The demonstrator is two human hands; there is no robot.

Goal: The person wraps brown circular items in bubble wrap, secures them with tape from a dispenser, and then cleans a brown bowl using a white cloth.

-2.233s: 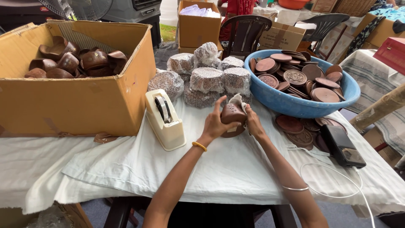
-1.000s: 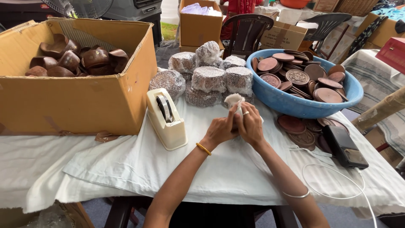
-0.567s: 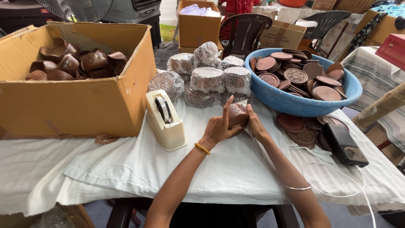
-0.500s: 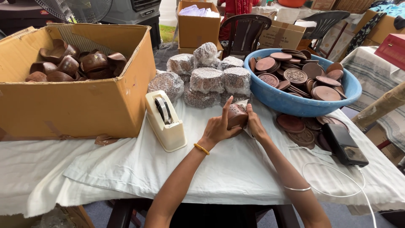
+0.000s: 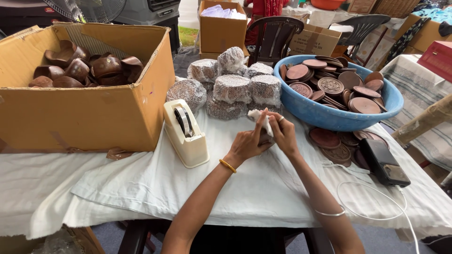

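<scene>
Both my hands closed on one small wrapped piece over the white cloth.

My left hand and right hand meet, fingers curled tight around a small brown item with pale wrapping bunched above the fingertips. Just beyond my fingers sit the wrapped bundles; the tape dispenser stands left of my left hand, the blue basin of brown discs beyond my right.

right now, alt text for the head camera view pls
Two hands, left and right, wrap a small brown piece in white sheet, beside a tape dispenser; wrapped bundles and a blue basin of brown discs behind.
</scene>
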